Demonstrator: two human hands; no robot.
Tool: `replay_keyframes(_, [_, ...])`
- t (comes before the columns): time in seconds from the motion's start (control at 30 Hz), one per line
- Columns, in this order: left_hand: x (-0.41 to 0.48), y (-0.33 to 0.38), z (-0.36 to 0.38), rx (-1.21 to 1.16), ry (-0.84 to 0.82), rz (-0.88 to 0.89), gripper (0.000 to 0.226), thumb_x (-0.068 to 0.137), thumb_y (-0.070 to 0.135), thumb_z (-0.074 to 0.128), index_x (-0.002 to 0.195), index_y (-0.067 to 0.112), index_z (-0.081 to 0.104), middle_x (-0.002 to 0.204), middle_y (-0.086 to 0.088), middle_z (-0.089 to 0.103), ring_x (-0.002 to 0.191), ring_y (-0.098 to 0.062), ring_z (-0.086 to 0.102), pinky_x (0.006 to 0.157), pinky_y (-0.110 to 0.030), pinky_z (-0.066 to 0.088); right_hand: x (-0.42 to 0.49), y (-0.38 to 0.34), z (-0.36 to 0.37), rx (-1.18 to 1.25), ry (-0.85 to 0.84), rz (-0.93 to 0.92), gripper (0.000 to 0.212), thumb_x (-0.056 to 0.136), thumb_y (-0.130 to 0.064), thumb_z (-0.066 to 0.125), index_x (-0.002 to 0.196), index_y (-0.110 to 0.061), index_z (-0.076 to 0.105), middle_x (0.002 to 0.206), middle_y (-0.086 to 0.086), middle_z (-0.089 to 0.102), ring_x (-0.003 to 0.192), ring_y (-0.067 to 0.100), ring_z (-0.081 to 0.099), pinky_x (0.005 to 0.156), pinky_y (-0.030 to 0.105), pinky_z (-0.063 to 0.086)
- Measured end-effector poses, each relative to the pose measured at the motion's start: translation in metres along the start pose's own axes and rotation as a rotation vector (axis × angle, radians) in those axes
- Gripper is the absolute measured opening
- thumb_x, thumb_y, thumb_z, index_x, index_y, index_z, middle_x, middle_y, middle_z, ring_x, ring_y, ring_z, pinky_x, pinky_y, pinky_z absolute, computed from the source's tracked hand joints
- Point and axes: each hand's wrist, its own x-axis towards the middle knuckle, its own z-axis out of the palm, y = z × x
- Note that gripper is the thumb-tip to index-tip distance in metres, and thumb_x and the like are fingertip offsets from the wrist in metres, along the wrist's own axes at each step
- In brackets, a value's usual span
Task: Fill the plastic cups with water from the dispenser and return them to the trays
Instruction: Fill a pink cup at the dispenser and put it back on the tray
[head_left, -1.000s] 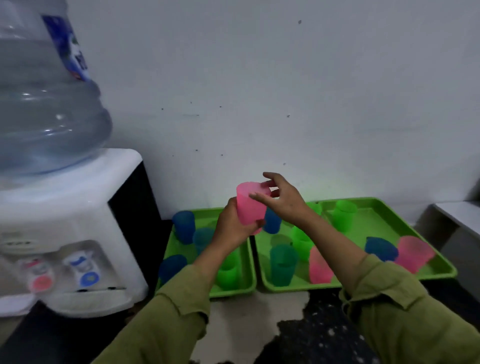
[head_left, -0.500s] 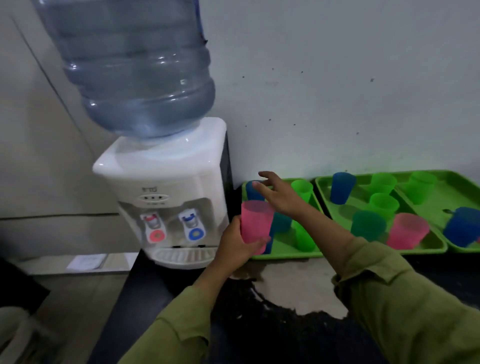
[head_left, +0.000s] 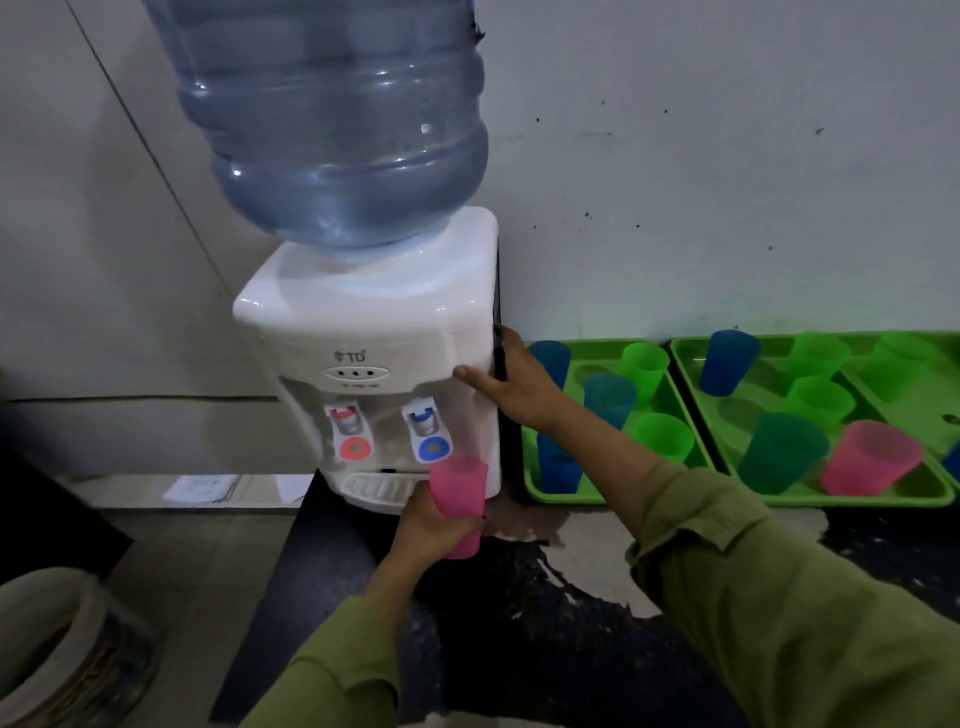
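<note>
Standing at the white dispenser (head_left: 374, 322), a person grips a pink cup (head_left: 460, 493) upright in the left hand (head_left: 423, 525) just under the blue tap (head_left: 428, 436), the right hand (head_left: 519, 384) laid open-fingered against the dispenser's right corner, beside two green trays (head_left: 571, 496) of coloured cups.

Translucent matt plastic pink cup (head_left: 460, 493), glossy white plastic dispenser (head_left: 395, 322), clear ribbed plastic water bottle (head_left: 337, 114), worn black countertop (head_left: 545, 597).
</note>
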Motion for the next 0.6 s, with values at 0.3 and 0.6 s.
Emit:
replay_keyframes(0.3, [0.015,-0.001,-0.016,-0.087,0.104,0.022,0.082,0.044,0.033,0.072,0.12,0.015,0.047,0.117,-0.004,0.059,0.103,-0.02,0.057,0.082,-0.025,0.044,-0.005,0.001,0.006,0.019,0.014,0.017,0.074,0.081,-0.051,0.062,0.138,-0.017,0.031,0.138,0.006,0.046,0.125,0.021,0.046,0.104,0.039,0.041])
replay_keyframes(0.6, [0.037,-0.009,-0.017,-0.033,0.149,0.084,0.078,0.056,0.019,0.085,0.121,0.011,0.044,0.117,-0.004,0.057,0.108,-0.023,0.056,0.082,-0.022,0.04,-0.038,0.015,0.026,-0.091,0.278,0.072,0.051,0.083,-0.035,0.068,0.121,-0.01,0.042,0.109,0.006,0.056,0.097,0.017,0.055,0.082,0.032,0.049])
